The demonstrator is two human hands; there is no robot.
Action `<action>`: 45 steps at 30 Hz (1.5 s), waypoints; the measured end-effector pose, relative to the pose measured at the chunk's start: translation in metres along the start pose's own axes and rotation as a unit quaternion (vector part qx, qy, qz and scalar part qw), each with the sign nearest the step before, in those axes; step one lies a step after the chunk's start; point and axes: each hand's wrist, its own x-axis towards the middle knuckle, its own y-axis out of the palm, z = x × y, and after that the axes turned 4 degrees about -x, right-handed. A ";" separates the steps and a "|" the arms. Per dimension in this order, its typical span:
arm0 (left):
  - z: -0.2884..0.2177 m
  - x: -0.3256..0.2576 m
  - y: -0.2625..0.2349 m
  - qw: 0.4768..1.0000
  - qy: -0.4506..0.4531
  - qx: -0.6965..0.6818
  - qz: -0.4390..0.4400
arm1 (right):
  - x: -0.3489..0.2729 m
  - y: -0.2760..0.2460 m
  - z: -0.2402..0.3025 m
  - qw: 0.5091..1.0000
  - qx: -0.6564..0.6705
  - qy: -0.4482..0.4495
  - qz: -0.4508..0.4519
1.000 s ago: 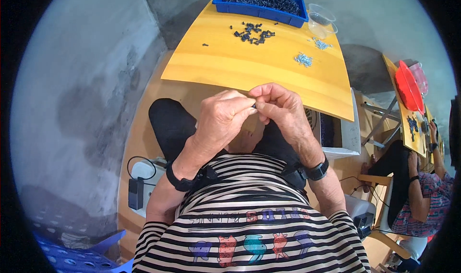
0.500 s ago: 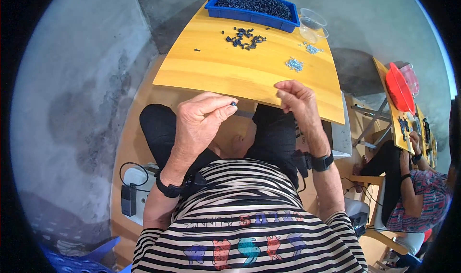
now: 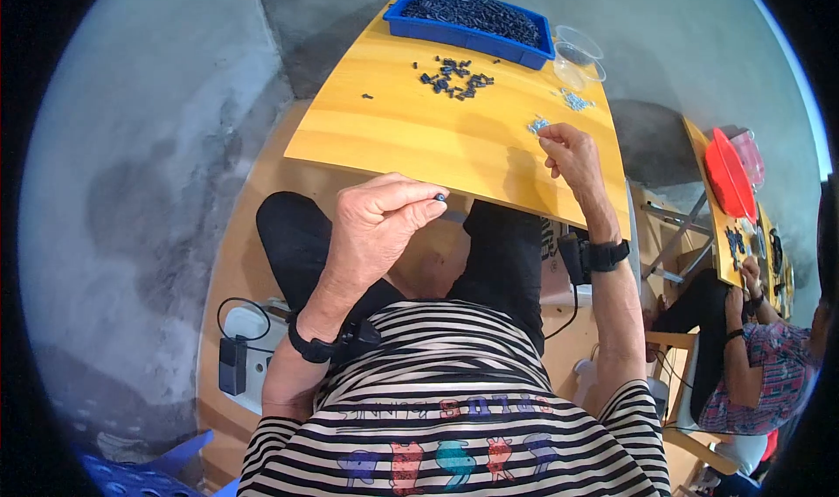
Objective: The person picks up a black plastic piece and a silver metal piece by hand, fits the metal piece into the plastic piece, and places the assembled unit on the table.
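Note:
My left hand (image 3: 380,222) is closed in a pinch, in front of the table's near edge. Between its thumb and forefinger a small black cylindrical piece (image 3: 440,197) shows its end. My right hand (image 3: 572,158) is over the right part of the table, its curled fingertips at a small pile of shiny silvery pieces (image 3: 537,125), probably screws. Whatever those fingertips hold, if anything, is too small to make out. A second little pile of silvery pieces (image 3: 577,100) lies farther back.
Loose black pieces (image 3: 456,79) lie on the yellow wooden table (image 3: 350,134), with a blue tray (image 3: 472,38) full of them behind. Clear plastic cups (image 3: 578,60) stand beside the tray. To the right, another person (image 3: 756,366) sits at a table with a red basin (image 3: 730,176).
My right hand has moved right and away from me, from the table's near edge to the silvery pile. The left hand keeps its pinch on the black piece, slightly shifted right.

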 end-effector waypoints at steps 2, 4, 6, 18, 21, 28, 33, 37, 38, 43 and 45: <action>-0.002 0.002 -0.002 1.000 -0.003 -0.023 0.004 | 0.008 0.006 0.017 0.997 -0.056 -0.031 0.031; -0.005 0.008 -0.006 1.000 0.007 -0.017 0.009 | 0.021 0.015 0.028 0.997 -0.055 -0.040 0.047; -0.011 0.015 -0.010 1.000 0.018 -0.013 0.015 | 0.034 0.024 0.036 0.995 -0.055 -0.050 0.061; -0.034 0.040 -0.032 0.998 0.041 -0.004 0.043 | 0.084 0.102 0.025 0.974 -0.157 -0.165 0.010; -0.025 0.048 -0.034 0.999 0.008 -0.015 0.031 | 0.090 0.111 0.022 0.967 -0.191 -0.170 -0.018; 0.029 0.060 -0.046 0.998 -0.030 -0.048 -0.007 | 0.098 0.119 0.022 0.962 -0.225 -0.156 -0.002; 0.051 0.059 -0.053 0.996 -0.047 -0.079 -0.017 | 0.102 0.123 0.016 0.955 -0.234 -0.182 -0.027; 0.057 0.057 -0.061 0.994 -0.068 -0.075 -0.028 | 0.093 0.120 0.018 0.960 -0.206 -0.189 -0.019; 0.058 0.056 -0.063 0.994 -0.076 -0.073 -0.029 | 0.084 0.114 0.027 0.990 -0.078 -0.108 0.053; 0.059 0.048 -0.065 0.993 -0.061 -0.089 -0.040 | 0.024 0.103 0.077 0.945 0.264 0.009 0.192; 0.048 0.044 -0.065 0.995 -0.051 -0.080 -0.040 | 0.003 0.101 0.093 0.895 0.374 0.004 0.244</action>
